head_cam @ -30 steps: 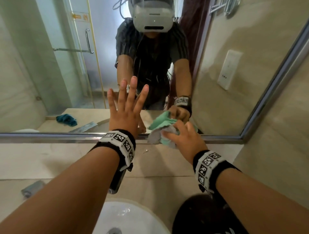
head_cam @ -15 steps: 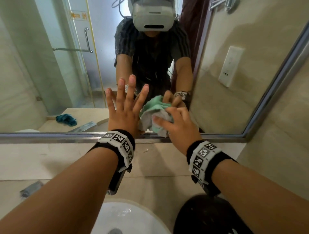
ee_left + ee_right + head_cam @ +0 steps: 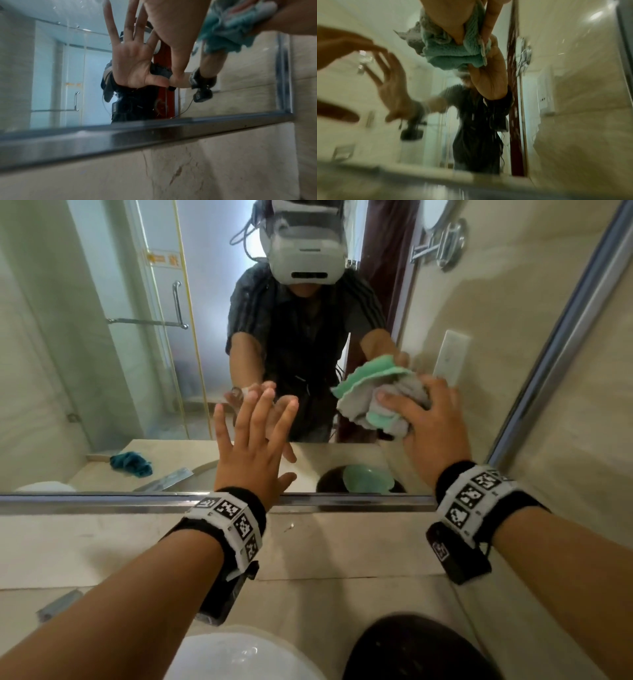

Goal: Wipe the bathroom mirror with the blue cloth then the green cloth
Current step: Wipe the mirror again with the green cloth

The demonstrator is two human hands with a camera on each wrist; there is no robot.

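Green-and-grey terry: the green cloth (image 3: 383,398), bunched, gripped in my right hand (image 3: 433,422) with fingers curled over it, pressed to the mirror (image 3: 102,354) glass well above the mirror's bottom rail.

Change noted: a second ago this cloth sat low, just above the rail and close beside my left hand; it is now higher on the mirror and further toward its right frame edge. I read that as an upward, outward wiping stroke under way.

Left hand (image 3: 253,446): fingers straight and spread, flat on the glass just above the rail, holding nothing; position unchanged, apparently bracing.

Blue cloth (image 3: 131,463): seen only as a reflection at the mirror's lower left, lying crumpled on the table, in no hand.

Judgement: blue pass appears finished; green pass in progress, most of the mirror's area not yet shown covered.
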